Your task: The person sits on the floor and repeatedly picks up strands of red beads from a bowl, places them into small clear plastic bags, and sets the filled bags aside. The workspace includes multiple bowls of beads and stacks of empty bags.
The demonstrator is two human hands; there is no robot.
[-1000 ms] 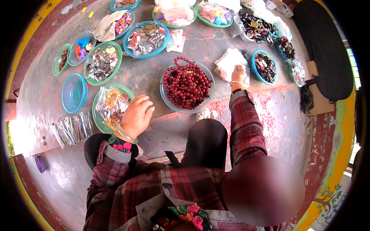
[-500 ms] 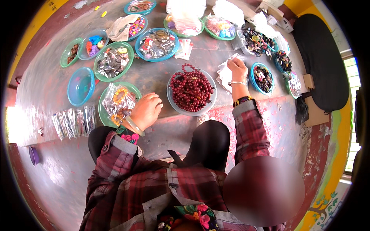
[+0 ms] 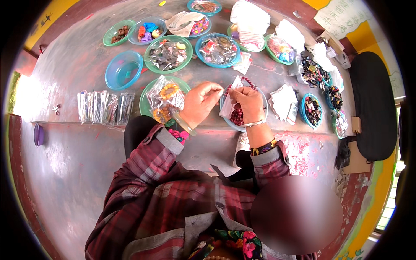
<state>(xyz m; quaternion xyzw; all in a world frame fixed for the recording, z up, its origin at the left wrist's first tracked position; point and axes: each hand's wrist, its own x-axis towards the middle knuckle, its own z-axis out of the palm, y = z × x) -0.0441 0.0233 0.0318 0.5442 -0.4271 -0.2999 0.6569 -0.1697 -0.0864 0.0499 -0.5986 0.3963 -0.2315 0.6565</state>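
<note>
A small clear plastic bag (image 3: 229,102) hangs from my right hand (image 3: 248,102), whose thumb and fingers are closed on its upper part. My left hand (image 3: 201,104) is close by on the left, fingertips pinched together near the bag; whether they hold anything is too small to see. Behind and below the bag, a pale bowl (image 3: 265,113) holds dark red bead bracelets (image 3: 236,116), partly hidden by my right hand. Beneath my left hand, a green bowl (image 3: 145,102) carries bagged yellow and brown bead bracelets (image 3: 167,93).
Right of the bowl lies a stack of clear bags (image 3: 284,102), with a blue basket of dark trinkets (image 3: 312,110) beyond. Several bowls of bagged goods stand farther back. At left are a blue bowl (image 3: 124,71), a row of slim packets (image 3: 104,107) and a purple cup (image 3: 39,134).
My right hand has come left from the bag stack to above the red beads, now with a bag. My left hand has moved toward it, fingers pinched. The whole view has shifted.
</note>
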